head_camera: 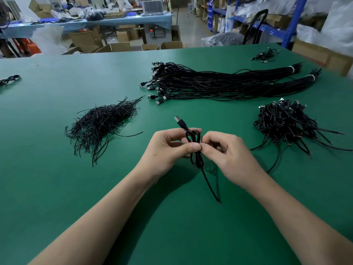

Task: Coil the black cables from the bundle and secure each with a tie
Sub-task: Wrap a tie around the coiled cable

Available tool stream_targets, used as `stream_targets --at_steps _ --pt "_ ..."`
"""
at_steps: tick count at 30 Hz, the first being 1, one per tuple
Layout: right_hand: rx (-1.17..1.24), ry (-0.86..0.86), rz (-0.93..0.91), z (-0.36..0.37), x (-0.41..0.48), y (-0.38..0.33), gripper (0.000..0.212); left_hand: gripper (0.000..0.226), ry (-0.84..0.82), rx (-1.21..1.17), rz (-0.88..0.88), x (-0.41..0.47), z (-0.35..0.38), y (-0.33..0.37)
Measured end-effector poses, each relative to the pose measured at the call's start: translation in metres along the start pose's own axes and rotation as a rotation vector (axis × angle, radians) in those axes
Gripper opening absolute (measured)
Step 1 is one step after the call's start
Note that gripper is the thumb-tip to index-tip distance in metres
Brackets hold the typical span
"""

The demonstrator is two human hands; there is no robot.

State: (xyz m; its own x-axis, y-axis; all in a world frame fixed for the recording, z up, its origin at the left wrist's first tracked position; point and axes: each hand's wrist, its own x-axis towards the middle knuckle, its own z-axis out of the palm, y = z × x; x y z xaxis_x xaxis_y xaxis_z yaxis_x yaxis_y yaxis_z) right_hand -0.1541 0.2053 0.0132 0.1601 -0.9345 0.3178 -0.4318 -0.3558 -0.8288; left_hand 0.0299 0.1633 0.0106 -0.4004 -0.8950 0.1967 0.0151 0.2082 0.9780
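**Cable held at its middle**

The folded cable point(198, 161) is up over the table point(57, 169), between both hands. It runs long-ways away from the person: plug point(179, 121) far, loose tail near. The left hand point(168, 148) pinches its middle from the left. The right hand point(229, 150) pinches the same spot from the right, fingers curled. A tie likely goes round there; I cannot see one.

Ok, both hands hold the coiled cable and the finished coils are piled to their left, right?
No. In the head view the left hand and right hand hold the coiled cable, but the finished coils are piled to their right.
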Motion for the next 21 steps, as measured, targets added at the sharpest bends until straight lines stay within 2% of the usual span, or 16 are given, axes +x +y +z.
stream_targets --at_steps 3,5,10,13,16,21 --pt "0.248 0.009 0.126 0.005 0.001 -0.002 0.029 0.019 0.047 0.008 0.089 -0.002 0.003 0.003" --pt "0.437 0.020 0.220 0.009 0.001 -0.003 0.024 0.027 0.089 0.128 0.196 -0.003 0.003 0.003" --pt "0.826 -0.063 0.419 0.011 0.002 -0.002 0.031 0.021 0.143 0.491 0.498 -0.003 0.001 0.008" --pt "0.814 -0.102 0.442 0.008 0.002 0.000 0.026 0.019 0.141 0.678 0.636 -0.003 -0.001 0.006" --pt "0.716 -0.136 0.324 0.003 0.002 -0.002 0.018 0.017 0.152 0.604 0.586 -0.004 -0.002 0.009" --pt "0.563 -0.104 0.249 0.004 0.001 -0.005 0.036 0.019 0.131 0.468 0.489 -0.004 -0.002 0.011"
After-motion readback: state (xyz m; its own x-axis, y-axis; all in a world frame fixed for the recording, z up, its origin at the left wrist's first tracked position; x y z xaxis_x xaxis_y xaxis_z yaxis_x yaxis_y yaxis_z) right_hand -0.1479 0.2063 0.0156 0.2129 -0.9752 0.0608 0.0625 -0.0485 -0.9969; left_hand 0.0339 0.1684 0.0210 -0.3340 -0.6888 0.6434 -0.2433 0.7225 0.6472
